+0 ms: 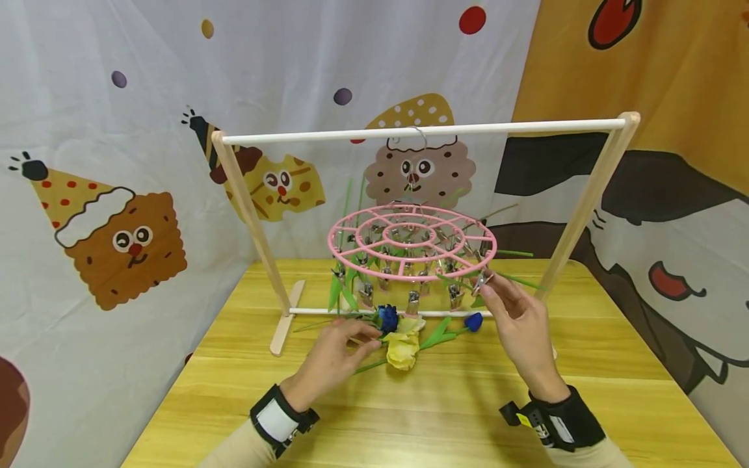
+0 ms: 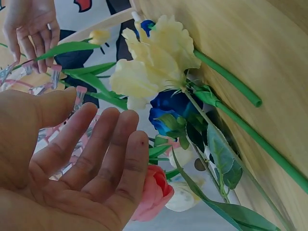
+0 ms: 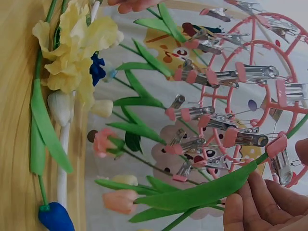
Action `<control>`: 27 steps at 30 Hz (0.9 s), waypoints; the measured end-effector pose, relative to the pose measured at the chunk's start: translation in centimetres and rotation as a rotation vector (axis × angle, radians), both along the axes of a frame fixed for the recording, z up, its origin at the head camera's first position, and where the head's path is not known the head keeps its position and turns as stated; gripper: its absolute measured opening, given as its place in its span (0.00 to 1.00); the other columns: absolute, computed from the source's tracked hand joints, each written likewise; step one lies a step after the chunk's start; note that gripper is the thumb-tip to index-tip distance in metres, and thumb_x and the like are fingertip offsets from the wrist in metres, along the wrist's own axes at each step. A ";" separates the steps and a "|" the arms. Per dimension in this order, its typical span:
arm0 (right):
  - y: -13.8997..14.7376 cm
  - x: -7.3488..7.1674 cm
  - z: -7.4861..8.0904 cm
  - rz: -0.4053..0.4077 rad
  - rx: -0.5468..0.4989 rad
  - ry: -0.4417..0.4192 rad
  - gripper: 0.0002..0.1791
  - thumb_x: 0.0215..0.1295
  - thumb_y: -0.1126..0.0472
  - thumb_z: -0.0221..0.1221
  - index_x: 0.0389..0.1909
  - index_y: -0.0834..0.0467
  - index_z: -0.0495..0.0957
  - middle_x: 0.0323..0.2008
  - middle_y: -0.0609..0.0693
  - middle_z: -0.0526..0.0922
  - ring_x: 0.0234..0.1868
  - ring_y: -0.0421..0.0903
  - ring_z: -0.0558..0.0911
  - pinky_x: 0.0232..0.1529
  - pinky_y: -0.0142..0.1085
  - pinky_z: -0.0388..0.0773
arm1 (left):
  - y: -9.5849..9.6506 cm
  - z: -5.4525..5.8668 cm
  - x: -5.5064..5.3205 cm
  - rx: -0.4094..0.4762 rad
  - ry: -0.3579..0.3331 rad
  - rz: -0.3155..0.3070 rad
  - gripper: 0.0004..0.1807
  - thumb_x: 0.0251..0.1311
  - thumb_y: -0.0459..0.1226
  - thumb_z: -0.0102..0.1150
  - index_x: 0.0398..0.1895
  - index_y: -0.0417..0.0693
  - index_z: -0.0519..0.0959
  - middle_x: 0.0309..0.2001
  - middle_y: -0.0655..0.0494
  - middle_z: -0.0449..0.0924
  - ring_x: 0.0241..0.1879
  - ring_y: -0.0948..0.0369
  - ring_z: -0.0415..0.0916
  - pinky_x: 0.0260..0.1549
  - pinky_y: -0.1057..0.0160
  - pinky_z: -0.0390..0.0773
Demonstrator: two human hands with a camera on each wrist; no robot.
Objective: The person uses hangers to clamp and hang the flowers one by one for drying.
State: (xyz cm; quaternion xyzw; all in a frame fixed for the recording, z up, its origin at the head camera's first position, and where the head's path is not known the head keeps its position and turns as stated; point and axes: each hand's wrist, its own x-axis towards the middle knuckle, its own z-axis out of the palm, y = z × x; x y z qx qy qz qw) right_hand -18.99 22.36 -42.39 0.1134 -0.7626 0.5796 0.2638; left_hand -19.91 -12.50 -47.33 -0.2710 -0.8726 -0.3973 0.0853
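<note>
A pink round clip hanger [image 1: 409, 278] hangs at the centre in the head view, ringed with metal clips. At its right edge my right hand [image 1: 523, 325] pinches one clip [image 3: 280, 163], whose pink tips sit on a green stem with a long leaf [image 3: 207, 192]. Lower on the left, my left hand [image 1: 330, 354] is beside a blue rose [image 1: 388, 318] and a yellow flower [image 1: 402, 351] on the table. The left wrist view shows its palm with fingers relaxed and nothing in them. A blue tulip [image 1: 473, 322] lies below the right hand.
A wooden stand with a white top bar [image 1: 328, 135] carries the hanger; its low white rail [image 1: 439, 313] runs behind the lying flowers. More flowers hang heads down from the clips, including a pink tulip [image 2: 154, 195]. A cartoon-printed cloth [image 1: 146, 52] hangs behind the wooden table [image 1: 421, 416].
</note>
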 end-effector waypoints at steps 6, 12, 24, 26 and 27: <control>0.4 0.2 -0.4 -0.040 0.033 -0.055 0.23 0.91 0.60 0.63 0.80 0.59 0.82 0.65 0.45 0.92 0.60 0.21 0.87 0.63 0.14 0.82 | 0.2 -0.2 0.0 -0.051 -0.011 0.012 0.10 0.81 0.37 0.74 0.58 0.45 0.94 0.53 0.49 0.97 0.48 0.56 0.93 0.50 0.51 0.97; 0.7 0.4 -1.0 -0.066 0.065 -0.071 0.25 0.91 0.59 0.63 0.82 0.59 0.80 0.71 0.63 0.90 0.61 0.20 0.84 0.62 0.12 0.79 | 0.3 -0.7 0.0 -0.099 -0.006 0.022 0.11 0.80 0.39 0.76 0.57 0.45 0.93 0.52 0.49 0.97 0.49 0.56 0.94 0.50 0.47 0.97; 1.5 0.5 -2.8 -0.101 0.189 -0.176 0.26 0.91 0.54 0.65 0.80 0.62 0.82 0.70 0.64 0.91 0.54 0.14 0.80 0.55 0.11 0.78 | 0.5 -1.7 -0.3 -0.201 -0.034 0.005 0.12 0.79 0.37 0.77 0.58 0.43 0.92 0.55 0.47 0.96 0.50 0.51 0.95 0.50 0.54 0.96; 1.7 0.3 -3.2 -0.095 0.212 -0.188 0.25 0.91 0.54 0.65 0.78 0.62 0.83 0.68 0.64 0.92 0.53 0.14 0.81 0.54 0.12 0.80 | 0.5 -1.9 -0.3 -0.221 -0.043 0.005 0.12 0.78 0.37 0.78 0.58 0.43 0.92 0.55 0.47 0.96 0.49 0.52 0.95 0.50 0.57 0.96; 1.7 0.3 -3.3 -0.093 0.224 -0.195 0.24 0.91 0.54 0.65 0.77 0.61 0.84 0.67 0.63 0.93 0.53 0.15 0.81 0.53 0.13 0.81 | 0.5 -2.0 -0.3 -0.228 -0.043 0.001 0.12 0.77 0.36 0.78 0.57 0.42 0.92 0.54 0.46 0.96 0.49 0.52 0.96 0.50 0.57 0.97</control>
